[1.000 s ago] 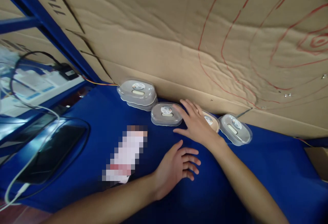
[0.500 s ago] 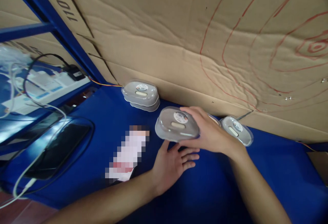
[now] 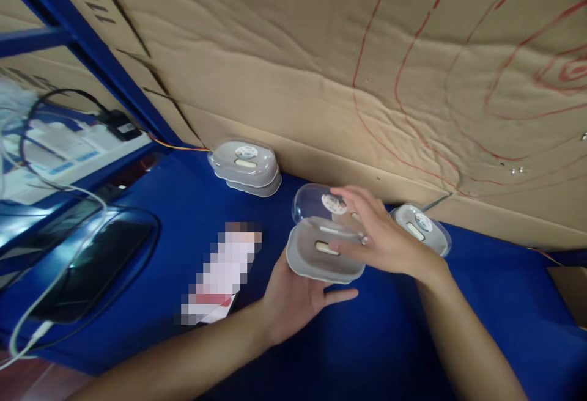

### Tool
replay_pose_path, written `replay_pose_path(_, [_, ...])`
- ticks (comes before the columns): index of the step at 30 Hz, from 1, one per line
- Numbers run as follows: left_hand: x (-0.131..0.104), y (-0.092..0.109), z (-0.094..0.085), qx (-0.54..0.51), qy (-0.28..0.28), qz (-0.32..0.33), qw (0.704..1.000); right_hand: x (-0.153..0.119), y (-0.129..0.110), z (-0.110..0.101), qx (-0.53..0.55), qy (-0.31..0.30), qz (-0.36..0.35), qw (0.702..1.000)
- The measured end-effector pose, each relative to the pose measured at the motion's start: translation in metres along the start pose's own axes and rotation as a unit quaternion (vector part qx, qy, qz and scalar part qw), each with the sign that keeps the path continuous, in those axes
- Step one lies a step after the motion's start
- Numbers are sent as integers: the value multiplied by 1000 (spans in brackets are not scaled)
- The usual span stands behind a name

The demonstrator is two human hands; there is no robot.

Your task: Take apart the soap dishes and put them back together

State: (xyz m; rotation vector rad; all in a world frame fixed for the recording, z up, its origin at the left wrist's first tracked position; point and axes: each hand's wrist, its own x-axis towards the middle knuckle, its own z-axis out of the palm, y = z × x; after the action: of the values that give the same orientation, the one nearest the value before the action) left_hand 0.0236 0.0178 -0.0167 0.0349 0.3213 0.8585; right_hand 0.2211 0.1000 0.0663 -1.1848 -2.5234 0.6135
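A grey oval container with a cream strip in a slot on its top rests on the palm side of my left hand. That hand's fingers are mostly hidden beneath it; one finger sticks out to the right. My right hand grips a clear plastic lid bearing a round white sticker, tilted up behind the container. Its thumb lies across the container's top, near the strip. Further right, partly behind my right hand, a similar lidded container stands on the blue table.
Two stacked lidded containers stand at the back left against the cardboard wall. A pixelated phone-like object lies left of my hands. A dark tablet with a white cable and a power strip are at far left.
The clear lid has come up off the grey container, in my right hand. My left hand has moved under the container and now supports it. The view has shifted slightly.
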Motion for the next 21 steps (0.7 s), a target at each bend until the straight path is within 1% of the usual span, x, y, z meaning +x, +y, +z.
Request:
replay_pose_path(2, [-1,-5,-3,3,3,-18,1000,17,8,2,-45,22,0,999])
replay_pose_path(3, [-3,-9,-4,8,7,-29,1000,27,10,4,-74,19,2,997])
replay_pose_path(6, [-7,-20,-6,21,12,-57,998,56,10,16,-151,-30,17,988])
replay_pose_path(9, [-8,-25,-8,18,8,-66,998,74,3,32,-181,-67,29,981])
replay_pose_path(12, [-7,-26,-8,23,32,-63,997,79,0,47,-195,-75,50,977])
replay_pose_path(15, [-7,-26,-5,32,61,-58,996,79,2,53,-200,-84,61,974])
replay_pose_path(18, [-7,-25,-2,42,68,-59,995,75,2,47,-196,-84,47,976])
replay_pose_path(21, [-7,-25,-1,52,66,-48,995,58,-5,31,-133,-44,1,990])
